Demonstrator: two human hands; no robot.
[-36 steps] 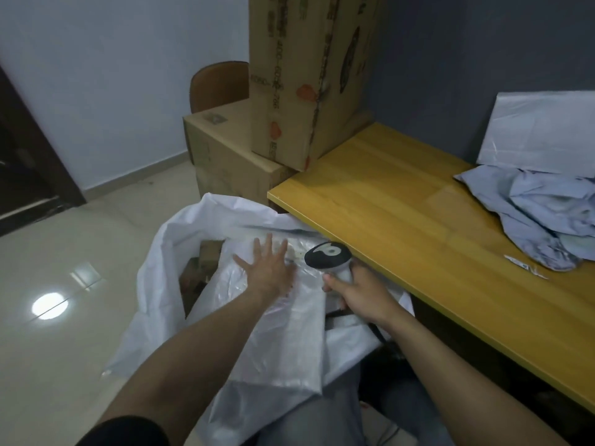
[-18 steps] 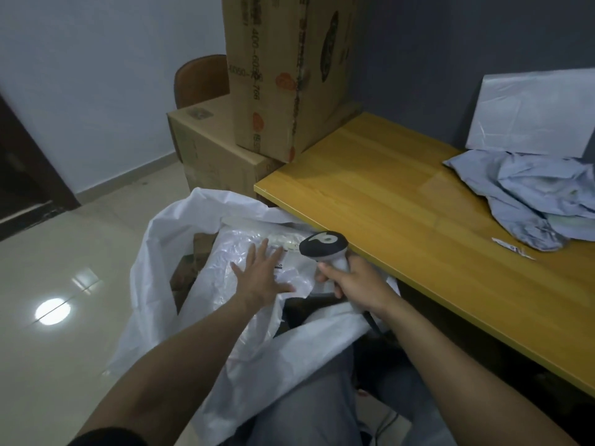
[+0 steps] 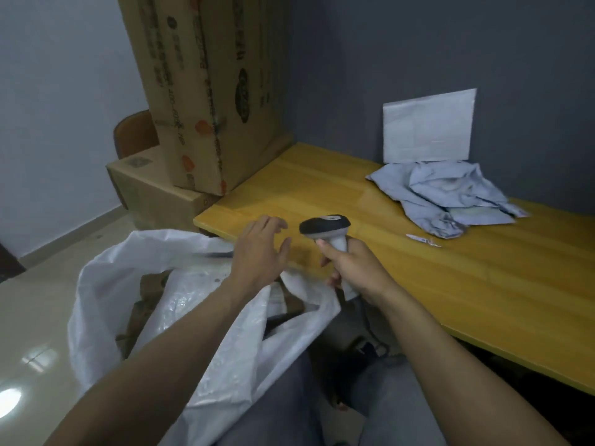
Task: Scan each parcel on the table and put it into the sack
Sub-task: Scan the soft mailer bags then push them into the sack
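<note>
Left hand [image 3: 259,249] lifted off the bagged parcel [image 3: 180,304], now down in the sack [image 3: 106,284] below its loose, empty fingers [image 3: 272,222]. Right hand [image 3: 352,268] grips the barcode scanner [image 3: 325,225] beside them.

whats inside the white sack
In the sack: a parcel in clear plastic, with brown cardboard parcels showing beside it. The sack's folds and the left forearm cover whatever lies deeper.

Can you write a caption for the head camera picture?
The right hand grips a scanner while the open left hand hovers near the white sack beside the wooden table.
</note>
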